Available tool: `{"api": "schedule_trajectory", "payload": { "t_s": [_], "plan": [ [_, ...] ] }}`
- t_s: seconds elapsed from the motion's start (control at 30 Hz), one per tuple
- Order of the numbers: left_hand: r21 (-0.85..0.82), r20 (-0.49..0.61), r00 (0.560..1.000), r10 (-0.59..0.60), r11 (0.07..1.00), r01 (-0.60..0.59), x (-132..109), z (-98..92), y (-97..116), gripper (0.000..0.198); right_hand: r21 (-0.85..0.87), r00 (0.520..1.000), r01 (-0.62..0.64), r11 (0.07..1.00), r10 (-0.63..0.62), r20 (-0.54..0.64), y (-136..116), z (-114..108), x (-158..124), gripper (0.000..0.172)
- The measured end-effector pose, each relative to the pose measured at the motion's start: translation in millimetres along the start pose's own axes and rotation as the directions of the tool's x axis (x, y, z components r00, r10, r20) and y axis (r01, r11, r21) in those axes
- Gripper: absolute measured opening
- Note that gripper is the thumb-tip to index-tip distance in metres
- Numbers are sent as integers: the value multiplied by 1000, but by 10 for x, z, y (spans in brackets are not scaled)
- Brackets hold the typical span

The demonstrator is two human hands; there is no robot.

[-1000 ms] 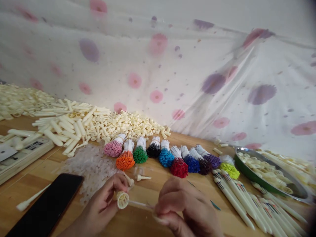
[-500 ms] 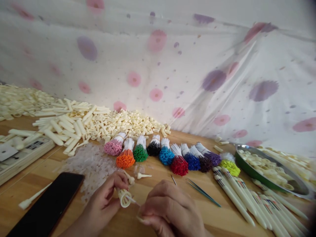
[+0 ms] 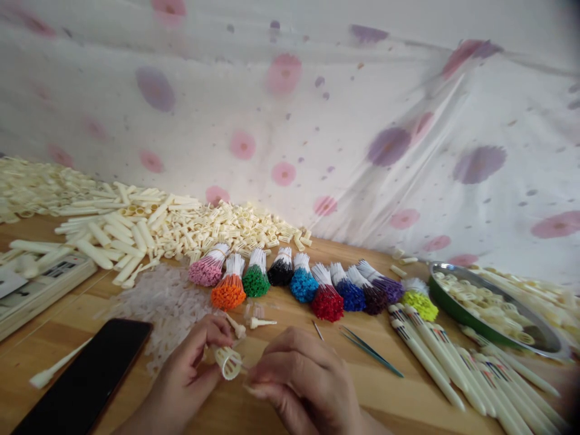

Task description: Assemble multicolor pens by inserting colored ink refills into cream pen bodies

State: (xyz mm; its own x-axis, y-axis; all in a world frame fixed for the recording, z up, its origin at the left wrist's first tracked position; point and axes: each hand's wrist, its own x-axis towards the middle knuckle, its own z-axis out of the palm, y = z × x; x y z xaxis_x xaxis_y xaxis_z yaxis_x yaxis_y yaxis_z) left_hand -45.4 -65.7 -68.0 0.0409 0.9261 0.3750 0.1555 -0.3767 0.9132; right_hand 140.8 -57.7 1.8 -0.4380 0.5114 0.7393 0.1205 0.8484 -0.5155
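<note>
My left hand (image 3: 197,356) is closed round a cream slotted plastic pen barrel part (image 3: 230,365), its open end turned toward my right hand. With fingertips pinched together, my right hand (image 3: 303,380) holds a thin pale pen refill (image 3: 243,365). The visible bit of the refill reaches toward the part's open end; the rest is hidden by my fingers, and how deep it sits I cannot tell. Just beyond my hands lie a cream stemmed piece (image 3: 261,322) and a row of bundled refills with coloured ends, among them orange (image 3: 229,291) and red (image 3: 327,301).
A black phone (image 3: 86,374) lies at the left, near small clear plastic pieces (image 3: 167,302). Cream pen parts (image 3: 226,226) are heaped behind. Tweezers (image 3: 371,351), finished multicolour pens (image 3: 426,356) and a green-sided metal dish (image 3: 471,321) of cream parts are on the right.
My right hand has moved slightly left, closer to the slotted part, and less of the refill shows between them. My left hand keeps its hold. The whole view has shifted a little.
</note>
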Motion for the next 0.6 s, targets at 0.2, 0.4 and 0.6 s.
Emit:
{"api": "schedule_trajectory", "payload": {
  "t_s": [0.2,0.4,0.6],
  "plan": [
    [273,-54,998,11,962,4,-36,-48,13,28,198,981,-182,963,192,-34,6,1,-14,6],
    [389,-46,992,120,916,-93,-22,-92,93,18,512,865,-422,749,502,-21,125,18,-44,4],
    [426,-76,979,188,894,-138,-62,-63,117,21,699,795,-486,525,598,104,292,57,-121,3]
  ]
}}
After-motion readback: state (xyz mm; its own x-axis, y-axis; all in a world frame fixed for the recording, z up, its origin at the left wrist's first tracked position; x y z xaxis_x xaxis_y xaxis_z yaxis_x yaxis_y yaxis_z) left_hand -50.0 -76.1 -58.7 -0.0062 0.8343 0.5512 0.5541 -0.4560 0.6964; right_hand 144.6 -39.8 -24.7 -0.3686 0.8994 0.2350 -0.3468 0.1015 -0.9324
